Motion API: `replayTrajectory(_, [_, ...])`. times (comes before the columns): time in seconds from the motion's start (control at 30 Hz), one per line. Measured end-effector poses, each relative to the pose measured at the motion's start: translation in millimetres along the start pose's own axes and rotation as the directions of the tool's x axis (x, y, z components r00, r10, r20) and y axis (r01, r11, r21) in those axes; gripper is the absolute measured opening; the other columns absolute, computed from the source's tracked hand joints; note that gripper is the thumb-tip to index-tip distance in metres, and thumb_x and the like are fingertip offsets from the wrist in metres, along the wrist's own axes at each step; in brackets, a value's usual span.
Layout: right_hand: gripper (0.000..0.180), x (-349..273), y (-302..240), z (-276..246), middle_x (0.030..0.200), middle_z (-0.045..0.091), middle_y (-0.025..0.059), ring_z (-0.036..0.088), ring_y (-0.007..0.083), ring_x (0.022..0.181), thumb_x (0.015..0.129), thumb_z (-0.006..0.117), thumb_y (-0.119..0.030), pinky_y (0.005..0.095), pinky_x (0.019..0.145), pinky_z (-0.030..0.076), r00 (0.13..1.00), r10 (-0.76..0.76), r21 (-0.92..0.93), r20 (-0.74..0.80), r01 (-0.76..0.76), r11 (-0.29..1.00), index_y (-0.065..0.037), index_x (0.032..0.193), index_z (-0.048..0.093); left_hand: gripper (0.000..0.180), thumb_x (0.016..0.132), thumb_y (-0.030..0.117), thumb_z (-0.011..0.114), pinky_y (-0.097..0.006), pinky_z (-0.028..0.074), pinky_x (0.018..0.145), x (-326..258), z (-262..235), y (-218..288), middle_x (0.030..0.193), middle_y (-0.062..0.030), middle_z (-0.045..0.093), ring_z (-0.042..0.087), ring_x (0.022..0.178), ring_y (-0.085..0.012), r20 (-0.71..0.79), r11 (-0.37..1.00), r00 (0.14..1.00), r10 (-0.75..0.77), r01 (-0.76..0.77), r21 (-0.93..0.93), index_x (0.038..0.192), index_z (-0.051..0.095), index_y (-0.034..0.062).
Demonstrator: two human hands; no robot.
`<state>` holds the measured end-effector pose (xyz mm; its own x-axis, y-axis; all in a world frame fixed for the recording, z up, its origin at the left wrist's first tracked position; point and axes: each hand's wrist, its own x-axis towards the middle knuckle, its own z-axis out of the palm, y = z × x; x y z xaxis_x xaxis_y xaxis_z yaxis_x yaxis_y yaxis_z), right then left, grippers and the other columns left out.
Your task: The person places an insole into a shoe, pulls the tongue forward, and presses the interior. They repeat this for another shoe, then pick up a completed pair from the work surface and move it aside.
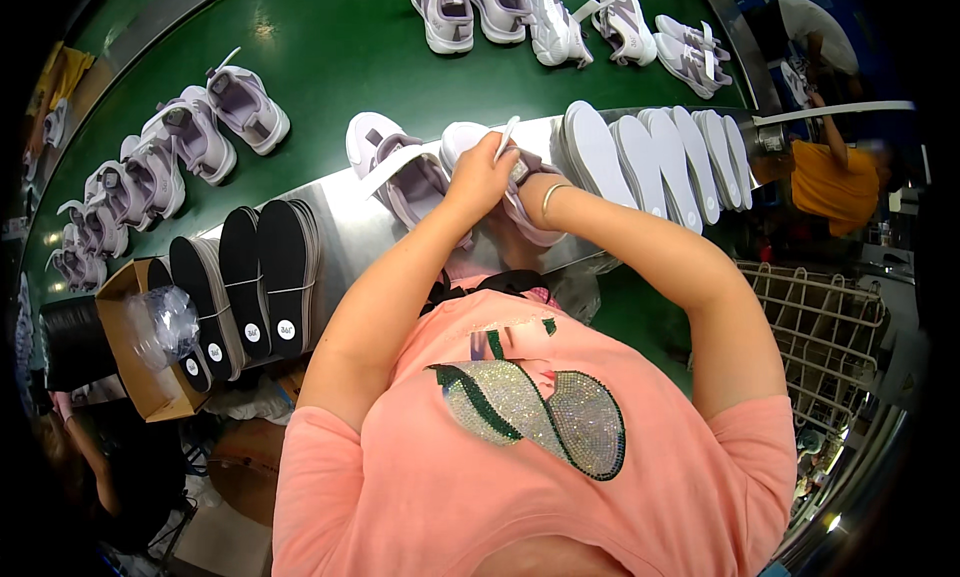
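Observation:
A pale lilac and white sneaker (462, 139) lies on the metal edge of the bench, toe pointing away from me. Closed fingers of my left hand (480, 177) pinch its white strap (507, 137), pulled upward. My right hand (537, 189) reaches down into the shoe's opening, a bangle at the wrist; its fingers are hidden inside. Just left of it rests a matching sneaker (408, 182), apart from my hands, with its white strap (395, 167) sticking out to the side.
White insoles (597, 157) stand in stacks to the right, black insoles (285, 267) in tied bundles to the left. A cardboard box (150, 362) holds clear plastic. More sneakers (190, 137) line the green bench (330, 67). A wire rack (815, 327) stands at right; other people work nearby.

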<state>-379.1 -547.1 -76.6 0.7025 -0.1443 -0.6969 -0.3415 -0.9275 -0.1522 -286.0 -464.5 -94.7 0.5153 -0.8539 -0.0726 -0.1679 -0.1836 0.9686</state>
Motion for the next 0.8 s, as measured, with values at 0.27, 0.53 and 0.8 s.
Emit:
replayTrajectory(0.27, [0.035,-19.2,-1.8,-6.7,0.093,0.06,0.016,0.056,0.0277,0.093,0.076,0.047,-0.032,0.035,0.079,0.044,0.959,0.283,0.176,0.026,-0.283,0.943,-0.008,0.098,0.059,0.019,0.079,0.02,0.052,-0.045,0.041,0.06,2.9,6.2,0.3,0.069,-0.0222,0.056,0.053,0.069,-0.0407,-0.045,0.993,0.997,0.057,-0.052,0.105,0.084,0.049,0.0015])
replayTrajectory(0.53, [0.029,-54.5,15.2,-2.8,0.093,0.06,0.0157,0.056,0.0295,0.094,0.077,0.047,-0.025,0.0529,0.092,0.021,0.964,0.012,-0.065,0.264,0.006,0.998,-0.007,0.098,0.055,0.021,0.079,0.02,0.053,-0.046,0.041,0.06,3.4,12.8,2.8,0.068,-0.0234,0.055,0.053,0.069,-0.0417,-0.032,0.99,0.999,-0.003,0.007,0.142,0.083,0.047,0.0005])
replayTrajectory(0.8, [0.03,-35.3,31.4,16.7,0.083,0.062,0.0078,0.057,0.0154,0.077,0.078,0.057,-0.029,0.0306,0.076,0.043,0.98,0.152,0.974,-0.128,0.095,0.207,0.001,0.087,0.057,0.022,0.078,0.017,0.053,-0.044,0.042,0.064,-2.6,3.0,7.1,0.077,-0.0252,0.055,0.053,0.076,-0.0419,0.03,0.99,0.997,-0.077,0.072,0.12,0.087,0.045,-0.0009])
